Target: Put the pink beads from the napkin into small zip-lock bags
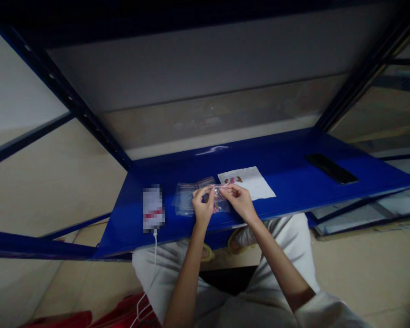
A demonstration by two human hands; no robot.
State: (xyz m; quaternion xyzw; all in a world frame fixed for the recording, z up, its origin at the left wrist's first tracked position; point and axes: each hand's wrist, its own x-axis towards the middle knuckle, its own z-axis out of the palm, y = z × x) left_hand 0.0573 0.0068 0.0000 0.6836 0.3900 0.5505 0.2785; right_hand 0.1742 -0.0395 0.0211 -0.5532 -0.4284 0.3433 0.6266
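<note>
Pinching, left hand (202, 207) and right hand (241, 201) apparently clamp 1 clear bag (222, 204) near its top.

The scene is rather dim, and the upper beam (205, 20) falls almost into black, while the white sheet (258, 183) looks comparatively bright. A pale streak of glare lies on the blue bench (276, 155), and the clear bag (222, 204) shows small glints. The wide lens seems to make the posts (67, 96) lean outward, fine details are soft, and coarse pixel blocks cover the phone (153, 202).
</note>
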